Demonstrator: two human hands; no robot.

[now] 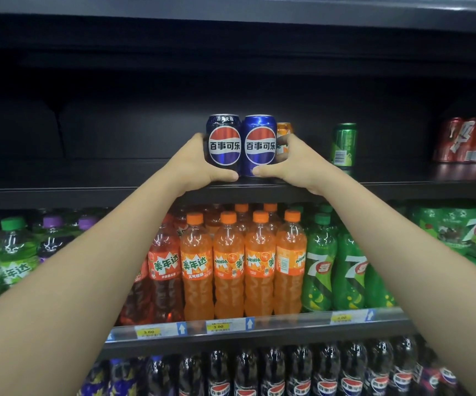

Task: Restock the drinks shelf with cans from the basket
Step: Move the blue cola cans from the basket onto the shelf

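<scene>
Head view. Dark metal drinks shelf (402, 185), mostly bare. Near the front edge, about midway along: dark blue cola can (224, 141) and brighter blue cola can (260, 145), upright, side by side and touching. Left hand (195, 162) wrapped round the dark can from its left, thumb across the foot. Right hand (291, 164) wrapped round the brighter can from its right, thumb likewise low at the front. Hands apart, one can each. Just behind the right hand, an orange can (284, 131), largely covered. Further toward the right end, a green can (343, 144) standing alone; at the right edge, a red multipack (471, 140), cut off.

Judgement: restocking at an early stage; four loose cans up, long stretches of shelf left to fill.

Not in view: the basket, hence remaining stock unknown. Unclear whether the two held cans rest fully on the shelf. Fingers behind the cans hidden. Left end of shelf too dark to read.
</scene>
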